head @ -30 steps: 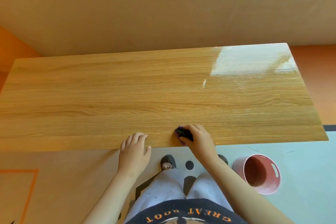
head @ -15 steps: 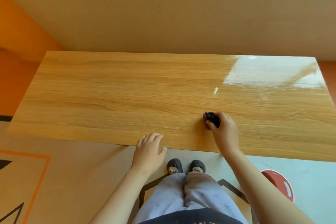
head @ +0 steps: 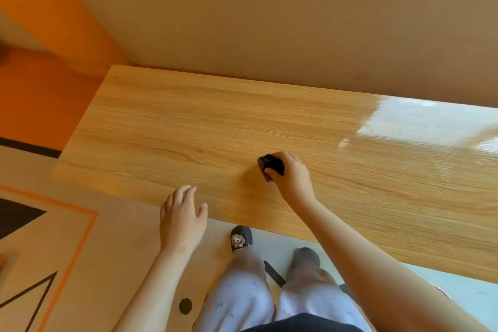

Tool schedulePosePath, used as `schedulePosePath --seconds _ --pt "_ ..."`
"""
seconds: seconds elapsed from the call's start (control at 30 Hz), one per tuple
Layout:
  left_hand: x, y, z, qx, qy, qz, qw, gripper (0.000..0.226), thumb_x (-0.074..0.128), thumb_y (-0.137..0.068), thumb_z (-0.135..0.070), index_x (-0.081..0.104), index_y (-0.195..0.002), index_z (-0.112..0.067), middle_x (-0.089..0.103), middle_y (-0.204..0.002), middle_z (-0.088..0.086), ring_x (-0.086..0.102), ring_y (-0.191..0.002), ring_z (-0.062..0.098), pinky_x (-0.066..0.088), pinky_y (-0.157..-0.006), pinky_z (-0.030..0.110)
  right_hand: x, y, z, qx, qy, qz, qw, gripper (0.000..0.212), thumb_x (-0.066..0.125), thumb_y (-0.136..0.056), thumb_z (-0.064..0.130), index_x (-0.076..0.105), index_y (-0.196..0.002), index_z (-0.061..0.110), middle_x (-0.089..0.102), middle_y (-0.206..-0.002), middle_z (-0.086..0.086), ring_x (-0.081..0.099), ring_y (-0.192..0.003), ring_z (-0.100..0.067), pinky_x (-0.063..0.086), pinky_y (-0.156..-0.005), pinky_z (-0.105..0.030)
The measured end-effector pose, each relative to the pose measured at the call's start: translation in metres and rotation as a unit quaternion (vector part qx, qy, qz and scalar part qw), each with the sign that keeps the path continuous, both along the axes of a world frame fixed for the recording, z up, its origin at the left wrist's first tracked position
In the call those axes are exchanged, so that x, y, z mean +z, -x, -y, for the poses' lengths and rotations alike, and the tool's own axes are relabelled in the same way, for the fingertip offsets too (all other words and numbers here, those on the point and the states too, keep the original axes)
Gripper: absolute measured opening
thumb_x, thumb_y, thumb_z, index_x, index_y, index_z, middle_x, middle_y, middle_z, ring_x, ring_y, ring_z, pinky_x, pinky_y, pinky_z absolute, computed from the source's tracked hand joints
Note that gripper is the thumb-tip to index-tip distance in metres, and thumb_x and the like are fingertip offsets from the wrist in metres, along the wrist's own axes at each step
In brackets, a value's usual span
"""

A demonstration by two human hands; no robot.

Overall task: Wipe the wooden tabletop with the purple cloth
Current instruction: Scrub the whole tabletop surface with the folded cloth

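While the grip of the right hand (head: 292,179) held the bunched cloth (head: 269,164) on the worktop (head: 188,127), the left hand (head: 182,214) was loose and empty.

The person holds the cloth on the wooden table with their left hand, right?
Not quite. The head view shows the purple cloth in the right hand, pressed on the wooden tabletop. The left hand holds nothing.

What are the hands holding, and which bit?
The right hand grips the purple cloth, bunched up, fingers curled over its top on the wooden tabletop. The left hand holds nothing.
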State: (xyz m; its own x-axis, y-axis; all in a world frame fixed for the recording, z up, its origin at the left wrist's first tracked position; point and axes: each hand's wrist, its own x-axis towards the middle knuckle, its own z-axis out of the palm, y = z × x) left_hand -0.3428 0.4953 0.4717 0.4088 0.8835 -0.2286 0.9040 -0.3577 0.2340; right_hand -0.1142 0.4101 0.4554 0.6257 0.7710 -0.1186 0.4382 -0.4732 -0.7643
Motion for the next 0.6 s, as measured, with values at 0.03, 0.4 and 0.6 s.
schedulePosePath --seconds 0.03,0.4,0.6 --pt "-0.001 0.006 -0.010 0.008 -0.002 -0.007 1.000 0.045 0.055 -0.093 -0.027 0.050 -0.136 -0.013 0.046 -0.142 0.001 0.038 -0.133 0.021 0.028 -0.109 0.037 -0.002 0.004 -0.015 0.006 -0.001 -0.001 1.000 0.029 0.066 -0.080 0.013 0.063 -0.108 0.015 0.062 -0.107 -0.001 0.054 -0.101 -0.020 0.043 -0.077 -0.029" --pt "-0.020 0.059 -0.072 -0.031 0.022 -0.032 0.999 0.047 0.059 -0.091 -0.023 0.051 -0.137 -0.015 0.049 -0.137 -0.002 0.042 -0.129 0.021 0.030 -0.107 0.036 -0.027 0.056 -0.134 -0.040 0.019 0.039 0.998 0.033 0.062 -0.087 0.018 0.057 -0.119 0.013 0.058 -0.115 -0.005 0.049 -0.111 -0.023 0.043 -0.080 -0.032" --pt "-0.029 0.069 -0.077 -0.042 0.027 -0.007 0.999 0.050 0.070 -0.080 -0.016 0.058 -0.129 -0.014 0.054 -0.130 0.001 0.049 -0.120 0.026 0.038 -0.101 0.041 -0.027 0.109 -0.161 0.252 0.054 0.082 0.963 0.040 0.061 -0.087 0.024 0.053 -0.126 0.014 0.057 -0.118 -0.006 0.048 -0.113 -0.026 0.045 -0.086 -0.036"
